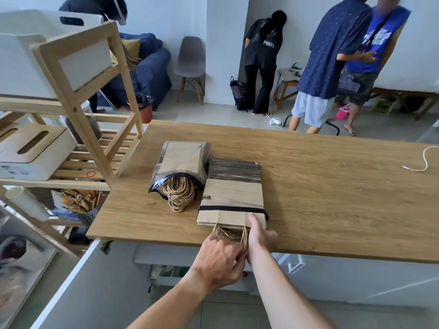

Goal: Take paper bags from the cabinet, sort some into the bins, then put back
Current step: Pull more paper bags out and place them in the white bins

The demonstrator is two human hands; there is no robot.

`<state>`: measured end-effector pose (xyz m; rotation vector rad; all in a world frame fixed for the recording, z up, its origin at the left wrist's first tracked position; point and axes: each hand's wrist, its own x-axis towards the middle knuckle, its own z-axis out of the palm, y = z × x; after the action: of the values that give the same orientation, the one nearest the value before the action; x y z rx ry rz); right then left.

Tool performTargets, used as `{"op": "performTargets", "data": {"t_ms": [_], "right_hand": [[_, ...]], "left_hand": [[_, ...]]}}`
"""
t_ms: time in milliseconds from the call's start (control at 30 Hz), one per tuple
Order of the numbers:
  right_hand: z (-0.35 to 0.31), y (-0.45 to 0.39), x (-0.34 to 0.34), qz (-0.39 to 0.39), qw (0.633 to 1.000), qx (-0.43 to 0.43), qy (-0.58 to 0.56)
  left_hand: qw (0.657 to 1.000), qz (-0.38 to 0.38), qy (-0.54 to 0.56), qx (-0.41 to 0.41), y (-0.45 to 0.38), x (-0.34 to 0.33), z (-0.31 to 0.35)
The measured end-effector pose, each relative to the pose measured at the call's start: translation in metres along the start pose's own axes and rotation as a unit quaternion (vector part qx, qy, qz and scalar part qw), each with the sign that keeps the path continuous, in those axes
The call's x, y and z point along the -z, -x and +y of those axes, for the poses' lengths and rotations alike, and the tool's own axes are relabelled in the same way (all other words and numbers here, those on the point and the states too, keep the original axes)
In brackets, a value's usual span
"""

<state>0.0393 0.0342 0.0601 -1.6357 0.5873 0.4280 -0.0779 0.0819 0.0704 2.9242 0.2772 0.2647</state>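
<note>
My left hand point(217, 260) and right hand point(260, 236), lower centre: both grips pinch twine handles point(231, 233) of bag stack point(234, 198) at tabletop point(332, 198) edge. Risk: tug drags stack off.

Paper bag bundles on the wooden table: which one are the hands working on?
The striped-band brown paper bag bundle nearest the table edge; both hands are at its twine handles. The plastic-wrapped bundle lies untouched beside it.

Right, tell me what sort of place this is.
Probably a lived-in home or studio flat: a dark blue fabric sofa, a grey shell chair on wooden legs and a light wooden slatted shelf rack.
</note>
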Motion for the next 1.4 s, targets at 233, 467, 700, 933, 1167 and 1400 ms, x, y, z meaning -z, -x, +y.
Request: {"op": "performTargets", "data": {"t_ms": [233, 467, 700, 933, 1167, 1400], "right_hand": [[0.007, -0.005, 0.025, -0.246, 0.953, -0.174, -0.016], [0.002, -0.001, 0.025, -0.316, 0.922, -0.205, -0.096], [-0.002, -0.006, 0.024, -0.336, 0.894, -0.240, -0.176], [0.010, -0.010, 0.028, -0.342, 0.892, -0.252, -0.158], [0.009, -0.001, 0.018, -0.312, 0.917, -0.231, -0.093], [0.009, 0.003, 0.006, -0.274, 0.936, -0.214, -0.047]], "left_hand": [[0.997, -0.055, -0.021, 0.051, 0.001, -0.008, -0.003], [1.000, -0.001, 0.006, 0.023, -0.004, 0.007, -0.013], [0.997, 0.075, 0.004, 0.018, 0.000, 0.004, -0.022], [0.976, 0.144, 0.135, 0.089, 0.007, 0.007, -0.019], [0.997, 0.044, 0.018, 0.054, 0.015, -0.009, -0.029], [0.984, -0.079, -0.074, 0.143, 0.010, -0.008, -0.004]]}}
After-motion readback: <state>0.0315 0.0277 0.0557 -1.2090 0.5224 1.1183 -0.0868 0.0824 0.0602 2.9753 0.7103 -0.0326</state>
